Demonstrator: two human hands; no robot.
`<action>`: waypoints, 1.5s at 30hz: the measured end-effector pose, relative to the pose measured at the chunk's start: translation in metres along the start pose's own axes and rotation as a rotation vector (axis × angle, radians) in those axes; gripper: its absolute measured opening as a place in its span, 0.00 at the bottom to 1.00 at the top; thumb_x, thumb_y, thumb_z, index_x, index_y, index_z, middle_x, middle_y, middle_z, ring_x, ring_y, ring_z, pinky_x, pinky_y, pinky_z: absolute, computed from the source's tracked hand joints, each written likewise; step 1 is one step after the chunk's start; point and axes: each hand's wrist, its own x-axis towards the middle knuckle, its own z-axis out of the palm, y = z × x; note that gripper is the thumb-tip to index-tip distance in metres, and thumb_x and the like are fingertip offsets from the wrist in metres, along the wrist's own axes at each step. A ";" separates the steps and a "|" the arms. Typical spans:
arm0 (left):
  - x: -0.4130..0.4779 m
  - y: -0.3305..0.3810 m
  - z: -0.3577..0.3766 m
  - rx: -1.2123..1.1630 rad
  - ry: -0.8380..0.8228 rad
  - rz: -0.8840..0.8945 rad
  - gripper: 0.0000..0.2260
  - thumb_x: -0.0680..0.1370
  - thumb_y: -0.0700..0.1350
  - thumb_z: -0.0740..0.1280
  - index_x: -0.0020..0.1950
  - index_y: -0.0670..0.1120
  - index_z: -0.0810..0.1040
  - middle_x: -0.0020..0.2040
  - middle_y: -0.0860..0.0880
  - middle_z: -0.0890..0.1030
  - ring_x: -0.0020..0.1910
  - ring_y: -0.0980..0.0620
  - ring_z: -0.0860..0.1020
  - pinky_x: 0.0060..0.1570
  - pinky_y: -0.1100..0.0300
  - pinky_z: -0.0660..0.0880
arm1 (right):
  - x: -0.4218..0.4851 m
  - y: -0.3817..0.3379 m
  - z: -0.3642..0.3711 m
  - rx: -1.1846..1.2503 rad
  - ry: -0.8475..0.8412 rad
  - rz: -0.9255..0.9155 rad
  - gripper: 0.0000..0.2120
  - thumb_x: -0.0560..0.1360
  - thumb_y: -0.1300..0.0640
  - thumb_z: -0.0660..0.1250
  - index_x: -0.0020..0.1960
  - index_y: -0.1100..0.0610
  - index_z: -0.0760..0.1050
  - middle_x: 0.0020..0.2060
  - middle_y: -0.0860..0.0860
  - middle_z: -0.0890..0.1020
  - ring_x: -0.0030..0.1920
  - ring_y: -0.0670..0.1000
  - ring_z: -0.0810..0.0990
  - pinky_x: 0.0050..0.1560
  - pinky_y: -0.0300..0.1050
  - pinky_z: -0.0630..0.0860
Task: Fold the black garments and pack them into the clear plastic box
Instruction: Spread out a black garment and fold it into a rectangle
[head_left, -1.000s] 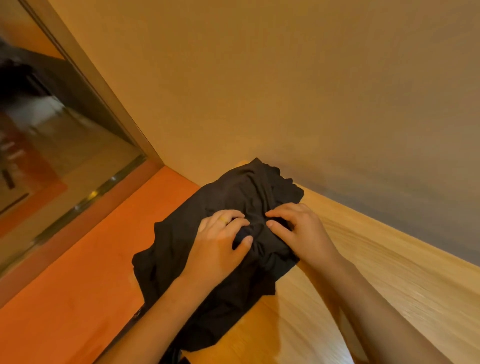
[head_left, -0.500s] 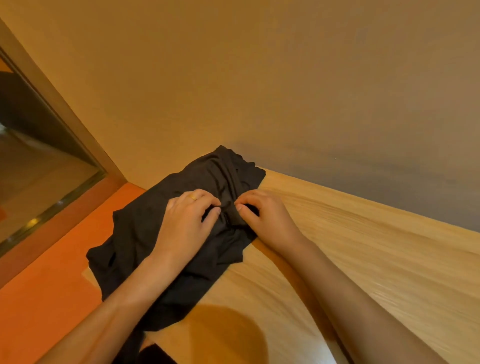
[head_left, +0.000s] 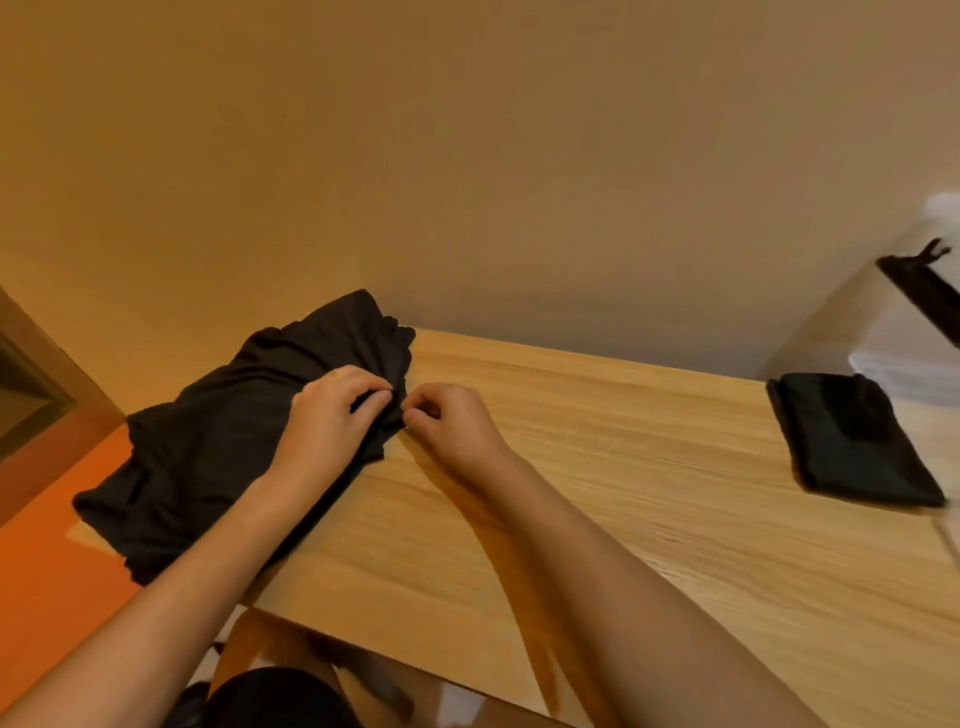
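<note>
Shifted off mid-cloth, the left hand (head_left: 327, 415) and right hand (head_left: 452, 426) now pinch the right edge of the black garment (head_left: 208, 441) at the left end of the counter (head_left: 623, 493), so folding looks barely begun.

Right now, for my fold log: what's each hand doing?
Left hand: grips the black garment.
Right hand: pinches the same garment's edge.

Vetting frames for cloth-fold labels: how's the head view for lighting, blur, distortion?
Head view: strong orange cast; crumpled garment, pinched by left hand and right hand, reads near-solid black, folds barely visible; forearm shadows on the table; wide-angle stretch at the edges; folded garment and clear box at the right edge look smeared.
</note>
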 end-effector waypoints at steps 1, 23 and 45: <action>0.000 0.002 0.000 -0.015 -0.005 0.001 0.04 0.79 0.45 0.71 0.52 0.49 0.85 0.49 0.56 0.83 0.50 0.54 0.81 0.52 0.47 0.78 | 0.000 0.000 -0.001 0.005 -0.008 0.006 0.09 0.79 0.58 0.68 0.58 0.55 0.83 0.52 0.50 0.85 0.54 0.48 0.81 0.60 0.46 0.77; 0.000 0.005 -0.014 -0.175 0.060 -0.042 0.04 0.79 0.43 0.70 0.52 0.47 0.85 0.48 0.58 0.82 0.51 0.61 0.79 0.52 0.67 0.75 | 0.013 0.020 -0.030 0.336 0.190 0.059 0.05 0.81 0.56 0.65 0.46 0.53 0.75 0.56 0.47 0.83 0.57 0.43 0.80 0.58 0.42 0.76; -0.041 -0.039 -0.055 0.380 -0.201 0.132 0.10 0.80 0.48 0.69 0.60 0.51 0.81 0.58 0.55 0.81 0.59 0.52 0.79 0.62 0.51 0.73 | 0.009 0.041 -0.045 0.287 0.329 0.057 0.08 0.85 0.53 0.58 0.50 0.55 0.70 0.39 0.48 0.73 0.36 0.41 0.71 0.37 0.39 0.70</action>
